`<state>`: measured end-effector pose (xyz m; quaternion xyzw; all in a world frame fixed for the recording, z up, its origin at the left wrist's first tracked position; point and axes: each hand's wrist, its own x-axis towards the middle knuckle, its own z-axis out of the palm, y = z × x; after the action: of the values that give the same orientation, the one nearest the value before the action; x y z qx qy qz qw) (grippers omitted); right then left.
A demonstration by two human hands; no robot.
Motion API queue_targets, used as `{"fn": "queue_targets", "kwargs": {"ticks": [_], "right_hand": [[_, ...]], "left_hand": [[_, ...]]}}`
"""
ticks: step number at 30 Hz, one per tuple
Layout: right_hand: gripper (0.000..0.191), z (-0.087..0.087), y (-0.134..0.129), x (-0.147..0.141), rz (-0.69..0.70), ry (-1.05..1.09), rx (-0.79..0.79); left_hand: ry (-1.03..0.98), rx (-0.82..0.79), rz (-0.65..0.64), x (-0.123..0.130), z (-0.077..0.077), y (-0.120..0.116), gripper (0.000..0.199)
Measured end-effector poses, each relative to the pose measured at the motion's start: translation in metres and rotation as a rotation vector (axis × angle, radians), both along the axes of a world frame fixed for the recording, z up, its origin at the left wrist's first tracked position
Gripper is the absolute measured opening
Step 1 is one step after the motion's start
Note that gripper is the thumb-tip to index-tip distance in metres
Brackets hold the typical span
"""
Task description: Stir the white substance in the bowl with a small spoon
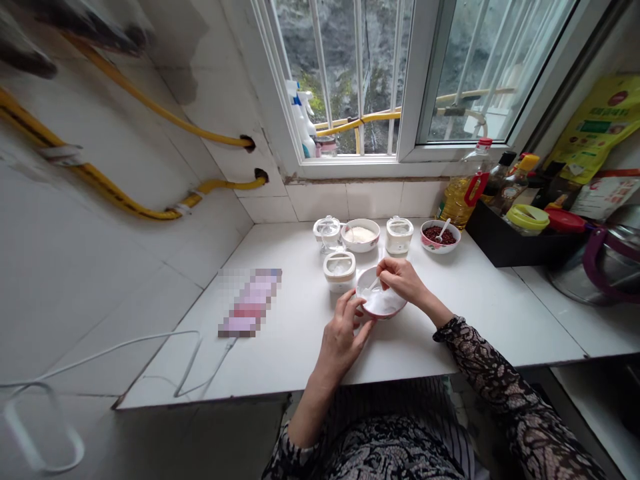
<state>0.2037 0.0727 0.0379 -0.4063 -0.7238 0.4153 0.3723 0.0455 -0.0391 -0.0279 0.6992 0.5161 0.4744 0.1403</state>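
A bowl [383,308] with white contents stands on the white counter in front of me. My left hand [345,327] grips its near left rim, thumb and fingers around the side. Over the bowl, my right hand [397,277] pinches a small white spoon [371,288], whose tip is down in the white contents. Just left of the bowl is a lidded square jar [339,270]. Behind are a bowl of white grains [360,235], two more clear-lidded jars [399,235], and a bowl of dark red beans [440,237] with a white spoon in it.
A blurred-out phone-like object [251,303] lies at left with a white cable [200,353]. At right stand an oil bottle [463,187], a black box of condiment bottles [500,233] and a metal pot [580,267]. A window [350,80] and tiled wall close off the back.
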Motion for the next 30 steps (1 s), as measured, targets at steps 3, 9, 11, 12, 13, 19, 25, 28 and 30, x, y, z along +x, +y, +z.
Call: {"fn": "queue_targets", "kwargs": {"ticks": [3,9,11,12,13,19,25,28,30], "right_hand": [[0.010,-0.0002,0.0000,0.0000,0.000,0.003,0.002],[0.009,0.0000,0.0001,0.0003,0.001,0.000,-0.002],[0.009,0.0002,0.0000,0.0002,0.000,0.005,-0.008],[0.010,0.0002,0.0000,0.0001,0.000,0.006,-0.009],[0.010,0.0003,0.0000,0.0000,0.000,0.006,-0.009],[0.010,0.0002,0.0007,-0.0003,0.002,0.022,-0.015],[0.009,0.0014,0.0015,0.0002,0.011,0.065,-0.047],[0.009,0.0012,0.0028,0.0002,0.010,0.094,-0.060],[0.008,0.0011,0.0036,0.0003,0.005,0.113,-0.067]], "left_hand": [[-0.002,-0.002,-0.003,-0.0003,0.0005,-0.0001,0.030],[0.004,-0.010,-0.003,-0.0008,-0.0006,0.0000,0.030],[0.005,-0.006,-0.002,-0.0008,-0.0008,0.0000,0.030],[0.007,-0.003,-0.001,-0.0008,-0.0008,0.0000,0.030],[0.010,0.000,0.001,-0.0007,-0.0007,-0.0001,0.031],[0.011,-0.003,-0.001,-0.0006,0.0001,-0.0004,0.031],[0.015,-0.011,0.004,-0.0010,-0.0005,0.0000,0.032],[0.015,-0.010,-0.001,-0.0010,0.0001,-0.0002,0.032],[0.013,-0.008,-0.003,-0.0009,0.0008,-0.0006,0.032]]}}
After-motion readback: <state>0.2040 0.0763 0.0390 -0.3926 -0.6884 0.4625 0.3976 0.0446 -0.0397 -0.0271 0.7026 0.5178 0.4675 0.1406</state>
